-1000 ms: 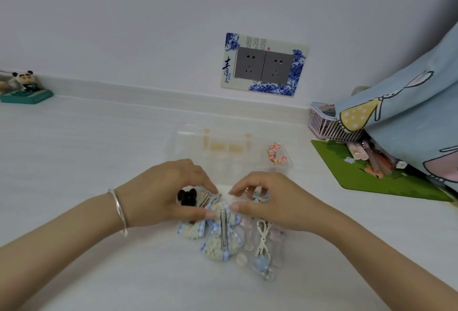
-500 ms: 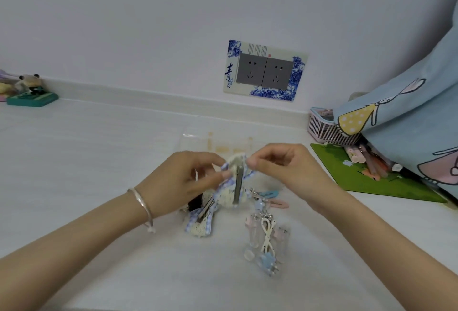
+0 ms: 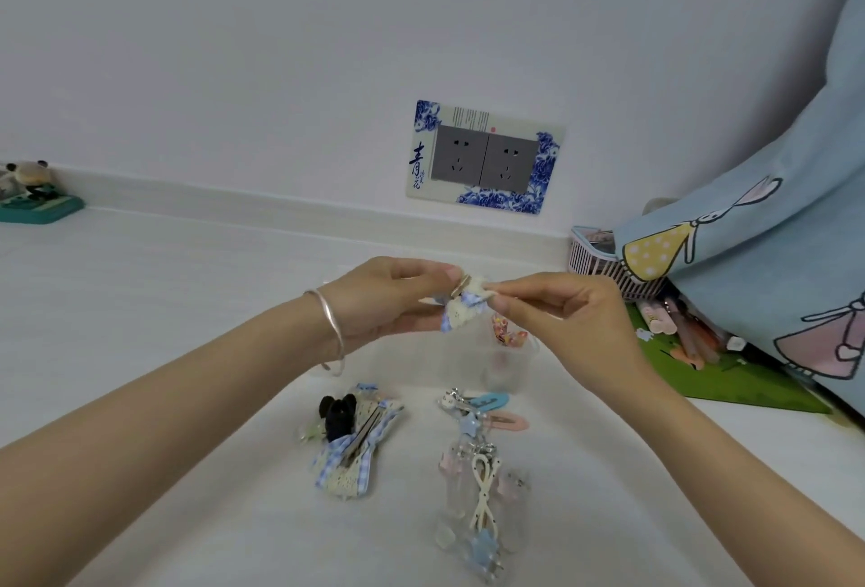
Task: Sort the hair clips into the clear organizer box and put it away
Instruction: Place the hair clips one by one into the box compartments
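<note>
Both hands hold one blue-checked lace bow clip [image 3: 461,310] in the air above the clear organizer box [image 3: 508,364]. My left hand [image 3: 391,298] pinches its left end and metal clasp; my right hand [image 3: 557,310] pinches its right end. The box is mostly hidden behind my hands; a small red floral clip [image 3: 505,333] lies in it. On the table below lie a second lace bow clip [image 3: 358,448], a black clip [image 3: 338,413], blue and pink snap clips [image 3: 491,411], and a bundle of clear and white clips [image 3: 482,497].
A pink basket [image 3: 604,259] and a green mat [image 3: 730,376] with pens stand at the right under a blue printed cloth [image 3: 772,259]. A wall socket [image 3: 484,158] is straight ahead. A panda figure on a teal base [image 3: 35,193] sits far left.
Both hands lifted the lace bow clip off the pile and carried it up and away, over the organizer box. The other clips stay on the table.
</note>
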The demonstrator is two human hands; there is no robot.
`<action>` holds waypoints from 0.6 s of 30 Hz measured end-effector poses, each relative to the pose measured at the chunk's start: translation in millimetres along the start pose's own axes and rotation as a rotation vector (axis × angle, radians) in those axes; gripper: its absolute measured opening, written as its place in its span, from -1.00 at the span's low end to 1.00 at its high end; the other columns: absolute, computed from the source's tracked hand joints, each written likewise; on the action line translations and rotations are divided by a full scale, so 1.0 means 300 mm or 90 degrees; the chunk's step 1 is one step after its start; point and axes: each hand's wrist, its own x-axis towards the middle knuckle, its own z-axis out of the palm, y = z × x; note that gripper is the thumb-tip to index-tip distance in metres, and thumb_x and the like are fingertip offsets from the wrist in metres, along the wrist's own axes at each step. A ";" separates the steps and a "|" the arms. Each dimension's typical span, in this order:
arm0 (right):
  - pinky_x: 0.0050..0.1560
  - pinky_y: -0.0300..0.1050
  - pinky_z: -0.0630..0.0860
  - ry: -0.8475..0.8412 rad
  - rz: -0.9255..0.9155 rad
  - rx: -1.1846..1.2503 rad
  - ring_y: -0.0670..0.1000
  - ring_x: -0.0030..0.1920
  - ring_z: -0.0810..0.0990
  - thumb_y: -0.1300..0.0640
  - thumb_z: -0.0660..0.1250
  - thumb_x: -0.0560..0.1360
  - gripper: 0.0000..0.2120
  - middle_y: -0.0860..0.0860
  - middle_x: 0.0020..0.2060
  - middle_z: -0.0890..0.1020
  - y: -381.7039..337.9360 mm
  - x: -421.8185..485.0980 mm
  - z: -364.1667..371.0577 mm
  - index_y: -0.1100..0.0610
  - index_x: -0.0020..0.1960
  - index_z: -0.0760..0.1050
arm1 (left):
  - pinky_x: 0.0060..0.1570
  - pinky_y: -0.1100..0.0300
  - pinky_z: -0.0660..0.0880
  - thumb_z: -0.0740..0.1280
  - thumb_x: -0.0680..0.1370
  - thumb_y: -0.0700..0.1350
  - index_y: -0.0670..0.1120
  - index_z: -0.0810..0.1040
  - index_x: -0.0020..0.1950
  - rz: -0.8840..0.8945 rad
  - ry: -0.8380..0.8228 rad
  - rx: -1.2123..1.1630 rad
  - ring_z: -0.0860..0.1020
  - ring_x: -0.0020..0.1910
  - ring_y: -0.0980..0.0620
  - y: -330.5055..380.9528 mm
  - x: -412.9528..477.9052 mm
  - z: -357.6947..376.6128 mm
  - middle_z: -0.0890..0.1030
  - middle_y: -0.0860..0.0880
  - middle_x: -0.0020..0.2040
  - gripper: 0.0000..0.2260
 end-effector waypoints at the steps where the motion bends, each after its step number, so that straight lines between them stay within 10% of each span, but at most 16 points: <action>1: -0.10 -0.30 0.58 -0.013 0.005 -0.018 -0.10 -0.15 0.69 0.12 0.47 0.29 -0.89 -0.10 -0.22 0.73 0.005 0.005 -0.005 -0.02 -0.20 0.69 | -0.19 0.36 0.57 0.33 0.50 -0.12 -0.11 0.57 0.14 0.010 0.018 -0.014 0.66 -0.15 0.11 -0.001 0.017 -0.002 0.67 -0.07 0.02 -0.77; 10: -0.17 -0.19 0.62 -0.080 0.215 0.018 -0.05 -0.22 0.65 0.16 0.46 0.38 -0.62 -0.02 -0.25 0.68 0.067 0.091 -0.014 -0.03 0.16 0.48 | -0.19 0.29 0.59 0.42 0.42 -0.24 -0.08 0.56 0.13 0.131 0.087 0.019 0.66 -0.21 0.09 -0.041 0.110 0.011 0.63 -0.12 -0.01 -0.71; 18: -0.24 -0.14 0.62 -0.059 0.267 -0.147 0.00 -0.31 0.61 0.17 0.48 0.37 -0.74 0.09 -0.22 0.66 0.135 0.161 -0.029 0.08 0.05 0.57 | 0.00 0.15 0.56 0.33 0.51 -0.13 0.09 0.57 0.02 0.226 0.207 0.266 0.60 -0.01 0.06 -0.095 0.115 -0.076 0.62 0.06 0.04 -0.85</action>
